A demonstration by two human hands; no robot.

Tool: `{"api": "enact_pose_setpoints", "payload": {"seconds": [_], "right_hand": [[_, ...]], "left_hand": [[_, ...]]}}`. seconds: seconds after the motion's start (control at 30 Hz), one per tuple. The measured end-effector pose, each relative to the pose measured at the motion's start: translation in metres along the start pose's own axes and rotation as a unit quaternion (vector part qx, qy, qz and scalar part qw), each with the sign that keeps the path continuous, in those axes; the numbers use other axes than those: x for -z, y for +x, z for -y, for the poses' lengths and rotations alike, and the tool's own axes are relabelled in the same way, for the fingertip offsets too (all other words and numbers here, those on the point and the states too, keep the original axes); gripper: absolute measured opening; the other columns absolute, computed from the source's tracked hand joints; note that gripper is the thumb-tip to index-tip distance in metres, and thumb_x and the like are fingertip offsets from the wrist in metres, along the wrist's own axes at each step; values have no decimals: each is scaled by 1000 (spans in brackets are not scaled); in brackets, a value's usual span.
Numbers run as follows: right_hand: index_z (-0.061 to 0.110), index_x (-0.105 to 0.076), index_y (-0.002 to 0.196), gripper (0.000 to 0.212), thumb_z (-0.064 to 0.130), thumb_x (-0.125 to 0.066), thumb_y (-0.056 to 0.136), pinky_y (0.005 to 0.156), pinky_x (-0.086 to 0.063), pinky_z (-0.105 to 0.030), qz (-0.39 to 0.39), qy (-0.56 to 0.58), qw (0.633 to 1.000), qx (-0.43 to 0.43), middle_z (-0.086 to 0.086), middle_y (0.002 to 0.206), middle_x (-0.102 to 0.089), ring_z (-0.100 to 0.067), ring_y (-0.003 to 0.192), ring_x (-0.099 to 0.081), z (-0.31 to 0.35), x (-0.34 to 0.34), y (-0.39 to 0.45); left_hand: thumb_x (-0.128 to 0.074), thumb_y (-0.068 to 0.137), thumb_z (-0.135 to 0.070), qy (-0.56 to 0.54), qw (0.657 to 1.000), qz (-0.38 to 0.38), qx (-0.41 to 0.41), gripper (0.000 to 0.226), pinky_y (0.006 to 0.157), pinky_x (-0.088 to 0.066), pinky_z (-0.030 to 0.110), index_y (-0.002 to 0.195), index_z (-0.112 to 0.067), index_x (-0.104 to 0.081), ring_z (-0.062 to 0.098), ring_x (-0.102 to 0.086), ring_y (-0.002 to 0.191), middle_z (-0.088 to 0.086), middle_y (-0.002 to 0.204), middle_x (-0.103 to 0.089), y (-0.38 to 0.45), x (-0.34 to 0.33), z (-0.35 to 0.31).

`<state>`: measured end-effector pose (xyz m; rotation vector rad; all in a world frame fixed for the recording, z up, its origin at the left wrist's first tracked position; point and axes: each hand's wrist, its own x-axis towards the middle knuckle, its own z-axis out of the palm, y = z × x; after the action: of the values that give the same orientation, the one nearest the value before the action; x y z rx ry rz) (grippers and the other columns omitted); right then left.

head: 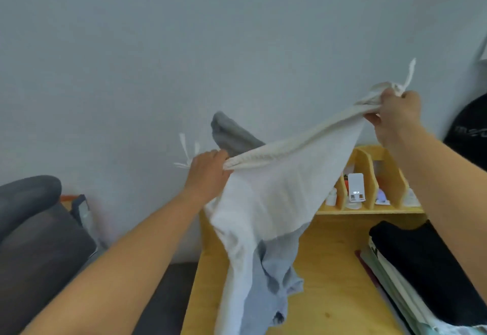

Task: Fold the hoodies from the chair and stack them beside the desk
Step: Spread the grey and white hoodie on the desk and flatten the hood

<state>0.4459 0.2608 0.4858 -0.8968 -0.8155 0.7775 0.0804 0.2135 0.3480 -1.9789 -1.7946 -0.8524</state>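
A grey wall (184, 44) filled most of the view. Below it stood a wooden surface (334, 282), with a dark chair (34, 229) to its left. A white hoodie (268, 203) hung in the air above the surface, stretched between both hands. The left hand (208, 174) held a clenched grip on its ribbed edge; the right hand (395, 113), higher, gripped the other end. A folded black garment (427, 268) lay at the right. Writing on a black object (471, 131) was too blurred to read.
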Motion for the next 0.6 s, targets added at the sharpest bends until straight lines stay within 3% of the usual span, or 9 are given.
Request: {"api": "enact_pose_setpoints", "payload": {"seconds": [0.07,0.17,0.27,0.33,0.4,0.47,0.5,0.6], "right_hand": [[15,-46,116,18,22,-52,101,72,-62,-34,-10,-59,998,0,0,98,-58,-20,96,-67,-26,13,-5],[13,-55,123,28,25,-60,98,76,-61,-39,15,-158,987,-28,-4,104,-64,-23,97,-66,-77,40,-17],[14,-65,120,26,22,-59,96,70,-59,-39,95,-290,950,-60,-8,106,-66,-28,94,-64,-147,85,-35],[12,-65,107,21,24,-59,91,74,-59,-47,172,-463,868,-53,-9,97,-66,-31,88,-64,-201,128,-45],[9,-59,101,13,19,-60,93,74,-56,-44,255,-644,719,-58,-8,93,-63,-28,83,-62,-250,171,-65],[9,-57,107,12,17,-57,99,77,-55,-39,329,-746,577,-49,-9,101,-64,-26,88,-63,-279,208,-94],[12,-56,107,9,18,-56,100,76,-54,-38,354,-756,549,-55,-8,99,-66,-24,87,-65,-288,225,-114],[19,-48,99,10,12,-55,96,66,-51,-38,385,-751,528,-95,0,80,-59,-21,71,-61,-309,265,-152]], "left_hand": [[-63,98,-33,56,995,80,-16,31,95,-41,40,123,-16,-56,33,-65,107,8,115,-69,-25,-15,14],[-50,103,-44,197,965,172,-5,35,89,-49,38,128,-19,-53,26,-70,97,1,112,-70,-81,-52,47],[-43,105,-51,171,955,230,70,42,86,-55,40,131,-21,-55,29,-70,102,4,116,-70,-143,-81,62],[-45,107,-40,161,945,274,74,35,83,-55,42,132,-18,-52,33,-68,104,8,121,-67,-185,-96,65],[-48,103,-18,179,930,314,63,28,74,-49,36,131,-15,-50,31,-65,107,9,124,-60,-223,-103,69],[-50,96,-7,182,914,351,88,30,71,-47,37,125,-15,-52,28,-61,108,7,124,-51,-254,-104,72],[-51,95,-7,180,911,358,100,28,71,-48,36,122,-15,-53,27,-60,106,6,121,-49,-266,-102,74],[-66,89,-12,193,916,338,95,27,64,-53,37,114,-15,-57,27,-62,94,6,108,-54,-295,-100,78]]}}
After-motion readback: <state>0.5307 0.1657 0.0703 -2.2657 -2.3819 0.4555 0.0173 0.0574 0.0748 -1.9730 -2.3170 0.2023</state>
